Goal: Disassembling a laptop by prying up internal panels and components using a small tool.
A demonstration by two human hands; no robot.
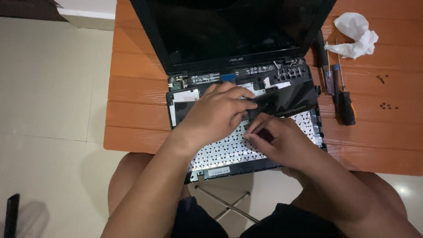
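Leftmost, a dark flat phone-like slab [11,215] lies on the pale tiled floor, well apart from the orange slatted wooden table [132,88]. On that table sits the opened black laptop [229,31], screen tilted back, its keyboard tray flipped to show the perforated white metal backing [220,152].

The left hand [218,112] rests curled on the backing, fingers pinching the near end of a glossy black plastic film sheet [286,99]. The right hand [275,139] is narrowed to a pinch on the sheet's lower edge, just beside the left.

That sheet lies across the laptop's upper right, its long axis running left to right and rising slightly toward the right.

A hard tug could likely tear the film or strain parts beneath it.

Further right lie black-handled screwdrivers [341,99], a crumpled white tissue [357,35], and small dark screws [387,105], which a careless sweep might scatter.
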